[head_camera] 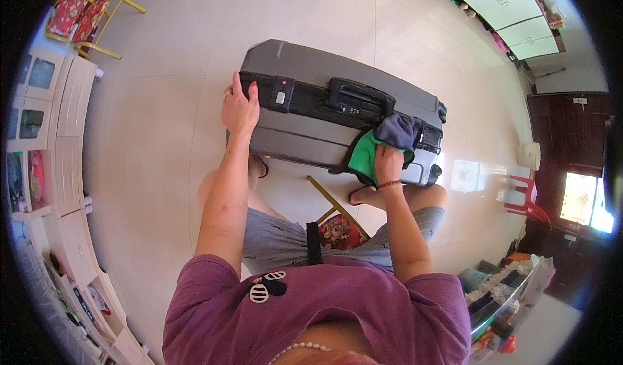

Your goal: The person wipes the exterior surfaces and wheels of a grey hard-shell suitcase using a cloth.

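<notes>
A grey hard-shell suitcase [311, 143] stands on its side on the floor in front of my knees. Its black side handle [362, 88], a combination lock [353, 110] and a latch with a light button [280, 97] face up. My left hand [241, 104] rests on the suitcase's left end with the fingers spread, holding nothing. In my right hand [389, 163] is a bunched cloth, green [362, 153] on one part and dark grey [399, 130] on another. The cloth lies against the suitcase near its wheeled right end, partly hiding the frame there.
Beneath me is a stool with a yellow metal leg [323, 192]. A folding chair with red floral padding [90, 17] stands far left. White cabinets [70, 136] line the left side. At right are a red plastic stool [525, 197] and a table [511, 297] loaded with items.
</notes>
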A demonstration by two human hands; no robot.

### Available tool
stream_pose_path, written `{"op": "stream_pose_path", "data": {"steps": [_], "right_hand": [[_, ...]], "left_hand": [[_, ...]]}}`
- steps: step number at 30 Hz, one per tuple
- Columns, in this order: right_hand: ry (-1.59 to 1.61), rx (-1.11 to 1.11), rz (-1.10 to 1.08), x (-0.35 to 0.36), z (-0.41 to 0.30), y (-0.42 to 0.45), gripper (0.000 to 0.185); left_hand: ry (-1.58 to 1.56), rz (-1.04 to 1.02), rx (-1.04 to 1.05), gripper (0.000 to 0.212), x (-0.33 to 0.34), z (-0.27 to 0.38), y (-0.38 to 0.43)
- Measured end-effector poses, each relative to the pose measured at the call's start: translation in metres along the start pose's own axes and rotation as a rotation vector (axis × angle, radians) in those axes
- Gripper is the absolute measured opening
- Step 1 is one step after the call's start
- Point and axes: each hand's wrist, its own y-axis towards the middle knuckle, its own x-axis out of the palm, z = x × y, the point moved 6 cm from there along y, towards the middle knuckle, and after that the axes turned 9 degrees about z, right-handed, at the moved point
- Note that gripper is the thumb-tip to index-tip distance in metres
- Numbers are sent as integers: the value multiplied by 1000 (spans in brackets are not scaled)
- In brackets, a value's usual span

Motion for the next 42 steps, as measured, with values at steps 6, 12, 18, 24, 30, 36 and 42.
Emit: {"op": "stream_pose_path", "data": {"steps": [6,12,18,24,30,36,42], "right_hand": [[-55,-396,-96,16,-128,-45,42],[375,-534,-213,39,-246,-14,28],[316,-595,-438,48,-296,14,28],[388,-540,-49,30,-212,-9,40],[335,-197,4,-10,-77,-22,41],[-74,20,120,-14,26,-19,53],[-23,163,14,-14,24,23,51]], "left_hand": [[-351,-180,-169,59,13,-18,9],[-961,-378,-412,79,43,-51,21],[-1089,-483,-518,85,-1,-30,16],[-448,-335,-170,74,-1,-10,3],[123,228,464,58,-10,41,-21],[73,12,847,57,19,101,-94],[97,-10,878,54,20,105,-98]]}}
